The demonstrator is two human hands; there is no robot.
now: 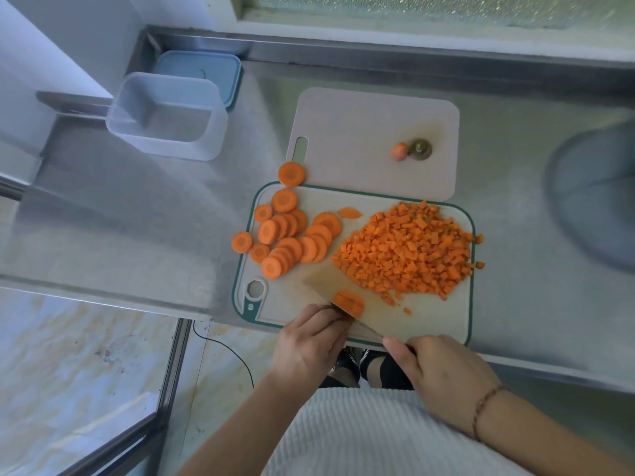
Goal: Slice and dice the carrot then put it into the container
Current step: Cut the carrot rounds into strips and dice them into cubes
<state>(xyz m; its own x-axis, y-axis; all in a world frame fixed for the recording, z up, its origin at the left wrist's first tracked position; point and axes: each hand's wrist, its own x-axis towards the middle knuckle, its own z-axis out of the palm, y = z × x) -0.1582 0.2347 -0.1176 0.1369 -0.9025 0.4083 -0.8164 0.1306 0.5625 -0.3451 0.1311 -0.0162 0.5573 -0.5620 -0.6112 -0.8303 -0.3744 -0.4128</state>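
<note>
Left hand (311,341) fingers steady stacked carrot slices (347,303), right hand (443,369) seemingly gripping knife (330,286) pointing far-left

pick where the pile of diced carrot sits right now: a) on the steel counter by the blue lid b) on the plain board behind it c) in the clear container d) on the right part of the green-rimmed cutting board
d: the diced carrot is heaped on the right part of the green-rimmed cutting board, while the clear container holds no carrot.
</note>
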